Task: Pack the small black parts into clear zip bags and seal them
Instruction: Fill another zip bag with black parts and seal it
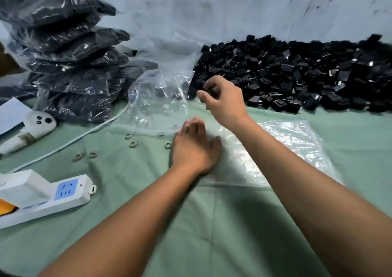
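A big heap of small black parts [297,73] lies along the back right of the green cloth. My right hand [222,100] hovers at the heap's left end, its fingers curled around a small black part [209,90]. A clear bag [157,98] stands open just left of that hand, with a few dark parts inside. My left hand [195,147] lies flat, fingers straight, on the edge of a stack of flat clear zip bags [282,147].
Filled bags of black parts [72,64] are stacked at the back left. A white power strip [46,196] with a cable, a plush toy [31,128] and several small rings [133,143] lie on the cloth at left. A pale sheet backs the scene.
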`<state>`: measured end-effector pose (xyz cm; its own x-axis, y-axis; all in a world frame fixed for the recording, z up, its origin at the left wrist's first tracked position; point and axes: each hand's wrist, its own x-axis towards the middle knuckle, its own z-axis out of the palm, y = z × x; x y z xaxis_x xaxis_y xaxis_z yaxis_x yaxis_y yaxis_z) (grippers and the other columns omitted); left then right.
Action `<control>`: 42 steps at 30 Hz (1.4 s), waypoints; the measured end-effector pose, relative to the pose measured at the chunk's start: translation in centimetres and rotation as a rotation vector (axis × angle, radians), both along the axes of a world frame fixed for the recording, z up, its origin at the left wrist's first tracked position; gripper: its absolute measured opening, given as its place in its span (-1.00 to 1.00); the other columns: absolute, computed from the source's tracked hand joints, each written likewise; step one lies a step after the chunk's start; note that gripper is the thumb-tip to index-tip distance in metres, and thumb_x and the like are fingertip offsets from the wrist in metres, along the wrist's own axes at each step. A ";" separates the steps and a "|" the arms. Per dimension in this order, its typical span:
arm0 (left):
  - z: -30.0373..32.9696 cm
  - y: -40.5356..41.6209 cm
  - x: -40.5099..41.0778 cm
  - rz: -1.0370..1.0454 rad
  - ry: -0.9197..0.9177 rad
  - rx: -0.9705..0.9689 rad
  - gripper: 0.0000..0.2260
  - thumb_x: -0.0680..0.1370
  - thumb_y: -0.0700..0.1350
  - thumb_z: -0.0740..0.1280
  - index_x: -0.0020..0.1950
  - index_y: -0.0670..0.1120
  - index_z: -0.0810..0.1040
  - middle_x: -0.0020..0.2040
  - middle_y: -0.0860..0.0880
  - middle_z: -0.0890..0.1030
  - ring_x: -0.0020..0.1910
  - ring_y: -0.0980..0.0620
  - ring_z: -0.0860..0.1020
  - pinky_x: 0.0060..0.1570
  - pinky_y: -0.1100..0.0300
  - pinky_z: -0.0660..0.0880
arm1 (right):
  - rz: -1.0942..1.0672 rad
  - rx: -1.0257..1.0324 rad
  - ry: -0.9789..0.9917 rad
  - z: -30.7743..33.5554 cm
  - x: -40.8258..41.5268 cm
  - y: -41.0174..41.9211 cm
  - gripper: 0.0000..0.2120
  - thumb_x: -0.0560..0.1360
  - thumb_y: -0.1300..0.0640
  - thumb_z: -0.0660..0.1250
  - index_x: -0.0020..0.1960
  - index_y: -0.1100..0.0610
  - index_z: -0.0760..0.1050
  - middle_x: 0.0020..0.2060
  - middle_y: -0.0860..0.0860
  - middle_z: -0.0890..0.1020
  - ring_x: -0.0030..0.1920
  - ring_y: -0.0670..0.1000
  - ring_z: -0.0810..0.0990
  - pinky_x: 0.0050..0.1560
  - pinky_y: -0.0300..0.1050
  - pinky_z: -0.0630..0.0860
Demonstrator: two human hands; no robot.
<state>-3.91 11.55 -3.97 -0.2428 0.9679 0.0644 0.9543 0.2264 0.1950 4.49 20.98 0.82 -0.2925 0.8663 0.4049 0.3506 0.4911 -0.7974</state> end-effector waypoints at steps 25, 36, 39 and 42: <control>1.0 10.3 16.0 -0.755 -0.423 -0.052 -0.33 0.40 -0.50 0.14 0.17 0.17 0.67 0.21 -0.03 0.34 0.24 -0.01 0.28 0.34 0.13 0.27 | -0.387 -0.424 1.047 -4.9 23.3 0.8 -0.88 0.64 0.18 0.35 0.00 0.24 0.55 -0.20 0.17 0.62 -0.33 0.00 0.60 -0.43 -0.22 0.49; 1.8 11.3 13.2 -0.750 -0.523 0.198 -0.79 0.42 -0.25 0.55 -0.16 0.06 0.66 0.03 -0.03 0.48 -0.03 0.09 0.48 -0.04 0.22 0.43 | 0.076 -0.540 0.859 -4.5 23.5 0.0 -0.67 0.60 0.03 0.31 0.14 0.31 0.58 -0.07 0.19 0.72 -0.19 0.02 0.70 -0.17 -0.22 0.64; 2.5 11.3 12.2 -0.726 -0.537 0.160 -0.84 0.40 -0.30 0.58 -0.12 -0.11 0.70 -0.02 -0.02 0.53 -0.13 0.04 0.56 -0.13 0.15 0.54 | 0.196 -0.598 0.708 -4.2 23.1 -0.5 -0.64 0.56 0.06 0.32 0.15 0.35 0.58 -0.05 0.25 0.71 -0.14 0.08 0.72 -0.09 -0.14 0.68; 3.2 10.9 11.1 -0.720 -0.615 0.123 -0.85 0.37 -0.40 0.56 -0.16 -0.20 0.71 -0.11 -0.03 0.59 -0.20 0.05 0.62 -0.07 0.04 0.63 | 0.180 -0.635 0.596 -4.3 23.0 -0.8 -0.72 0.52 0.08 0.36 0.03 0.28 0.67 -0.07 0.23 0.72 -0.20 0.05 0.71 -0.12 -0.16 0.69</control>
<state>7.15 22.49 -0.75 0.3836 0.8931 0.2350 0.5789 -0.4308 0.6923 27.54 20.22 -3.51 -0.3397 0.9405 -0.0083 -0.2494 -0.0985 -0.9634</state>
